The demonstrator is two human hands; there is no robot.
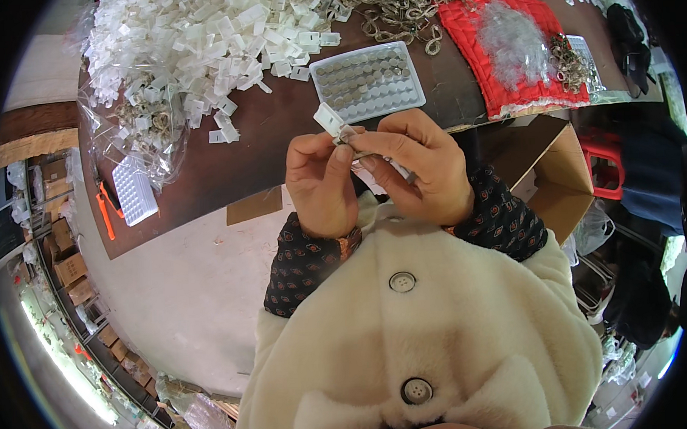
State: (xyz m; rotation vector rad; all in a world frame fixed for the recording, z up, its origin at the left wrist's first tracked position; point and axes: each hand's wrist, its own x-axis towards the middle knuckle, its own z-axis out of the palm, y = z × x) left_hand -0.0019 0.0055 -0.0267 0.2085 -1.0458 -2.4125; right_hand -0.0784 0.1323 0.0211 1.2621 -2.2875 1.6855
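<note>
In front of my chest, near the table's front edge, both hands meet around a small white plastic case point(328, 119). My left hand point(324, 192) pinches its lower end between thumb and fingers. My right hand point(429, 170) is closed at the same end, with thumb and forefinger close to the left thumb. A thin greyish piece shows beneath the right fingers; its kind cannot be made out. Just beyond the hands lies a white tray point(378, 113) with rows of round cups. Silvery coin-like discs point(361, 74) sit in many of them.
A large heap of white plastic cases point(201, 38) covers the far left. Tangled beige cords point(397, 20) lie behind the tray. Red cloth point(498, 99) bears clear plastic film point(511, 42). Orange-handled pliers point(106, 211) and a blister tray point(135, 193) lie left; a cardboard box point(561, 161) stands right.
</note>
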